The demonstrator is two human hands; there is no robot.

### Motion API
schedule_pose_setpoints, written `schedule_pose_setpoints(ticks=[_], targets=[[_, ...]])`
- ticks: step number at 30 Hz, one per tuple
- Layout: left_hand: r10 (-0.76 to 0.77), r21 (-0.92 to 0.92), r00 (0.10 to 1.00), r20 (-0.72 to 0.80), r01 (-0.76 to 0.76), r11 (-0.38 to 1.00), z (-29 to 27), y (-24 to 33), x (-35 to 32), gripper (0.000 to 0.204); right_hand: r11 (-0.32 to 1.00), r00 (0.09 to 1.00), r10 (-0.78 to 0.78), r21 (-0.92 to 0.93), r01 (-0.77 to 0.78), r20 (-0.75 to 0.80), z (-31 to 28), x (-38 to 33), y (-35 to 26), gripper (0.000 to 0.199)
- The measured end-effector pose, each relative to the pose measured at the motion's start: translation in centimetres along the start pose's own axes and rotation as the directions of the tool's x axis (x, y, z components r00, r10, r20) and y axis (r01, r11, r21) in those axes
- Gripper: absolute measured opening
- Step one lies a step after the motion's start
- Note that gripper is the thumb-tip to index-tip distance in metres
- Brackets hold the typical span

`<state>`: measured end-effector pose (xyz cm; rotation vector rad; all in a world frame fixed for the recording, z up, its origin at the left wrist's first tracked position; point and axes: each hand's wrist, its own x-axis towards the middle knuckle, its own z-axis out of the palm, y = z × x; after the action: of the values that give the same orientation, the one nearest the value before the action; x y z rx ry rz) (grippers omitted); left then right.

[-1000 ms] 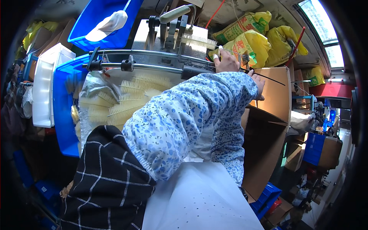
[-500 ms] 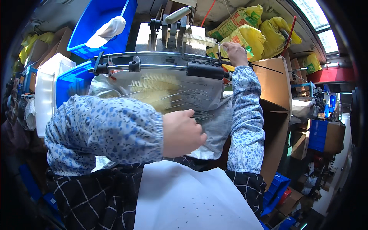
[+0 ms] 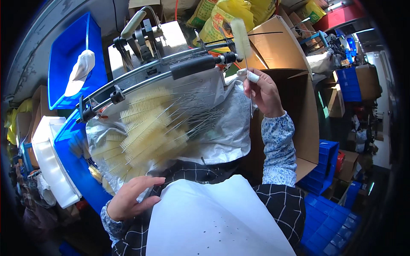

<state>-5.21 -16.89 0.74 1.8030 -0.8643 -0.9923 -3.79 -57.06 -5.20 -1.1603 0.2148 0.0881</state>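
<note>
Head view, looking down past my apron (image 3: 213,222), white sheet over black checked cloth, bottom centre. R hand (image 3: 264,91) is up at upper right of frame, fingers pinched together on the wire stem of one bottle brush (image 3: 241,36); its pale bristle head stands upright above my fist, wire tail hangs down past the wrist. Fingertip looks wrapped in white tape. L hand (image 3: 130,197) sits low at lower left, fingers laid flat & close together, gripping nothing, resting on the edge of the apron just below the brush pile (image 3: 147,130). That pile, lots of cream bristle brushes w/ thin wire stems, fills frame centre, lying in a silvery plastic bag (image 3: 224,128) that gapes open toward me. Above the bag, a metal machine w/ a black bar (image 3: 194,66) runs diagonally upper centre, lever handle (image 3: 133,23) sticking up at top. Blue crate (image 3: 68,64) upper left w/ a white cloth (image 3: 81,70) in it; white tray (image 3: 49,166) at left edge. Open cardboard box (image 3: 299,106) just right of my R hand; yellow sacks (image 3: 226,15) along the top; more blue crates (image 3: 329,205) lower right.
</note>
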Motion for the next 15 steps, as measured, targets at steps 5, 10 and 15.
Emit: schedule_pose_setpoints(ticks=[5, 10, 15], targets=[[0.001, 0.008, 1.000, -0.020, -0.001, 1.000, 0.6, -0.2, 0.5, 0.038, 0.959, 1.000, 0.015, 0.285, -0.007, -0.026, 5.1, -5.2, 3.9, 0.023], [0.025, 0.056, 0.999, -0.021, -0.024, 0.998, 0.8, -0.7, 1.6, 0.038, 0.918, 0.999, 0.034, 0.394, -0.042, 0.027, 7.6, -6.3, 5.4, 0.021], [0.001, 0.068, 0.998, -0.069, 0.004, 0.998, 1.0, -0.7, 1.7, 0.039, 0.888, 0.999, 0.002, 0.458, -0.023, 0.047, 8.2, -5.9, 5.4, 0.021]])
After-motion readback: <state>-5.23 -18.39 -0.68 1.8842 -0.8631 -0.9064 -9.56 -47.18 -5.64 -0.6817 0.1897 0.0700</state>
